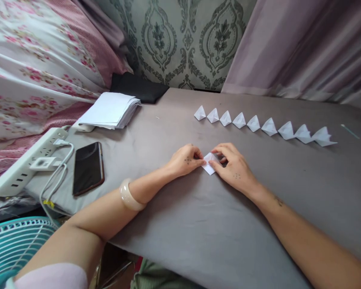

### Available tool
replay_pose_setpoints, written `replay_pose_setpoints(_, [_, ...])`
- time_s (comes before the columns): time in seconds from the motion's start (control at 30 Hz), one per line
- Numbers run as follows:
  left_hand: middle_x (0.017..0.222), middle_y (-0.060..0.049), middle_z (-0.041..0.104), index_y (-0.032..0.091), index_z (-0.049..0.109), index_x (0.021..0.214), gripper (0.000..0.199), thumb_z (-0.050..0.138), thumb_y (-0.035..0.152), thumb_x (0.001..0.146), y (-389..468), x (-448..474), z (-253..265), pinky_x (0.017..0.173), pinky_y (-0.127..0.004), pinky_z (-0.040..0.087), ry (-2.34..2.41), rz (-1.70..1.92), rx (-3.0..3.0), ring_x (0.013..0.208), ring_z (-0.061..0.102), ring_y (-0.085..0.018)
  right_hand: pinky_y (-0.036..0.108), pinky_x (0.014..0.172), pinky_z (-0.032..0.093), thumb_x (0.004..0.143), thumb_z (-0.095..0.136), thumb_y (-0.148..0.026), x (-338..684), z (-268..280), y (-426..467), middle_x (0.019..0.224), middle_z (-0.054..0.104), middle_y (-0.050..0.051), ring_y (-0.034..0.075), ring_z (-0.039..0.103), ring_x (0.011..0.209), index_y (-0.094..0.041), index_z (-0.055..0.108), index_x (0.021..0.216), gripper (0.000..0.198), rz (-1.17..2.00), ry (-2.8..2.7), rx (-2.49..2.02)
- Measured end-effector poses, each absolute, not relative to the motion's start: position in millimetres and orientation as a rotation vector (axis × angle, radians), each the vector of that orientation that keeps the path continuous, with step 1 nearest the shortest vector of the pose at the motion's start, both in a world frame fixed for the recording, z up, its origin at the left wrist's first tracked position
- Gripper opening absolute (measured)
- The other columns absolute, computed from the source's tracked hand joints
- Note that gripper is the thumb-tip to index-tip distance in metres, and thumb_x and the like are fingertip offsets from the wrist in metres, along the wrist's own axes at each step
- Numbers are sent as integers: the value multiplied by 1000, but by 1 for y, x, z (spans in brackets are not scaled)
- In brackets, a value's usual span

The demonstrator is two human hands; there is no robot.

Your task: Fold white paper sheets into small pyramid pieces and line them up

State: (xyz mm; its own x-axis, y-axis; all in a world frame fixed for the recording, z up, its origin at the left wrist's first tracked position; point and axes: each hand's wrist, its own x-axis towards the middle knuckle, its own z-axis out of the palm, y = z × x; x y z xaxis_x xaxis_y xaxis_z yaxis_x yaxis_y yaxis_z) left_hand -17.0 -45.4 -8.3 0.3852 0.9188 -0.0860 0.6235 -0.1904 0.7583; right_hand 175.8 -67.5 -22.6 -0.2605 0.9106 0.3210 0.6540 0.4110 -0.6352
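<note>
A small folded white paper (209, 169) lies on the grey tablecloth between my two hands, one of its corners pointing toward me. My left hand (187, 160) pinches its left corner between thumb and fingers. From the other side my right hand (235, 167) grips the paper, thumb on the top face and fingers curled at the far right edge. Part of the paper is hidden under the fingers. Beyond the hands, a row of several folded white paper shapes (239, 120) with pointed tops stretches toward the right.
A stack of white paper sheets (108, 109) sits at the back left beside a black cloth (141, 87). Nearer are a phone (88, 168) and a white power strip (27, 160) with cables. A cotton swab (350, 131) lies far right. A teal basket (18, 249) stands below the table's left edge.
</note>
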Motion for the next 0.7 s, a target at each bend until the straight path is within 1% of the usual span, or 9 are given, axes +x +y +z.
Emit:
replay_pose_setpoints(0.07, [82,-2,60,16,69,83,19,67,34,76,-46,-17,-8,63,-22,40,1303,546,1915,71,53,-13,34,78,53,80,61,-27,177,-22,-66,118,61,10,21,60,99,-19,59,121,41,568,-2027,-1365])
replay_pose_setpoints(0.13, [80,-1,59,16,69,81,17,68,32,76,-47,-17,-7,62,-21,39,1266,590,1935,69,51,-11,36,82,52,81,58,-28,177,-19,-66,119,63,10,22,59,104,-18,56,126,46,623,-2055,-1400])
replay_pose_setpoints(0.23, [69,2,56,15,69,82,16,66,31,78,-49,-16,-3,61,-21,37,1195,621,1914,63,49,-10,35,80,51,80,58,-29,178,-11,-66,107,68,9,20,63,91,-15,58,124,46,716,-2031,-1452])
replay_pose_setpoints(0.3, [66,2,57,16,68,84,16,64,31,80,-50,-15,-1,61,-21,38,1123,666,1887,62,48,-10,34,73,52,78,59,-32,178,-5,-66,94,70,7,18,64,76,-16,61,120,45,832,-1971,-1461])
replay_pose_setpoints(0.33, [70,2,60,16,67,84,16,64,31,80,-50,-15,-1,64,-21,39,1066,724,1890,65,49,-10,33,70,51,76,61,-33,178,-2,-67,91,71,6,18,64,73,-16,63,116,43,891,-1927,-1449])
replay_pose_setpoints(0.4, [85,-1,65,17,67,89,16,67,30,79,-50,-14,-2,76,-23,41,965,857,1909,80,53,-12,32,70,51,72,65,-38,179,3,-68,87,72,5,20,65,76,-17,67,102,36,1055,-1827,-1407])
replay_pose_setpoints(0.43, [87,-1,66,18,66,97,22,68,30,79,-50,-13,-3,79,-23,41,931,898,1892,83,53,-13,30,69,50,71,67,-40,179,5,-69,82,71,4,20,65,76,-18,68,94,32,1116,-1789,-1420])
replay_pose_setpoints(0.57, [79,0,60,17,61,111,36,69,31,79,-50,-13,-1,70,-22,41,810,870,1701,70,51,-10,25,57,43,67,71,-48,180,11,-73,65,64,0,16,59,63,-19,67,73,30,1270,-1739,-1488])
replay_pose_setpoints(0.7, [73,2,55,19,59,119,40,67,29,82,-52,-17,8,67,-23,42,718,688,1760,67,50,-11,26,58,44,66,73,-47,181,17,-75,68,67,1,17,59,64,-19,71,77,30,1376,-1828,-1516])
